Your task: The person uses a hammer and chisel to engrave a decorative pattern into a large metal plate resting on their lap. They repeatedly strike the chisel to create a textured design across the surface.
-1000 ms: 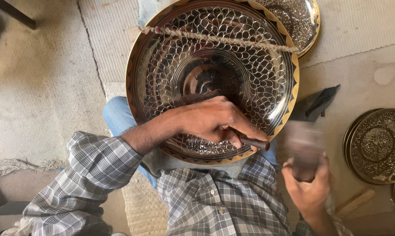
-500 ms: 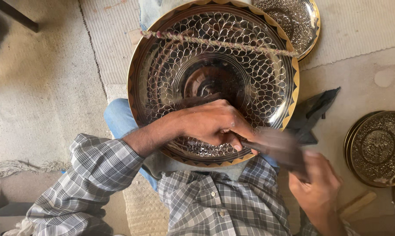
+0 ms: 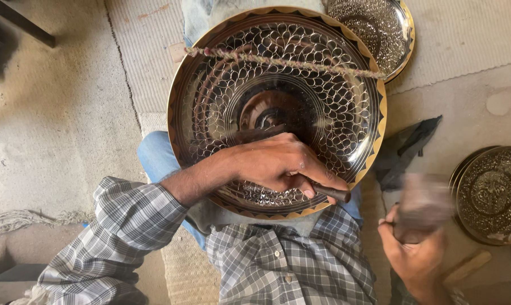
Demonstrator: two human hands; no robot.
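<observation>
Brass tray: left hand pinches chisel; right hand clenched round blurred mallet

Views: one, head-worn. Position: above the seated person, looking almost straight down over the chest and lap. Facing: downward and slightly forward, the checked shirt at the bottom edge, the floor and woven mat towards the top. Range: close; a large engraved metal plate fills the centre, with the left hand on its lower rim and the right hand at lower right. Shared field: none, single view.
</observation>
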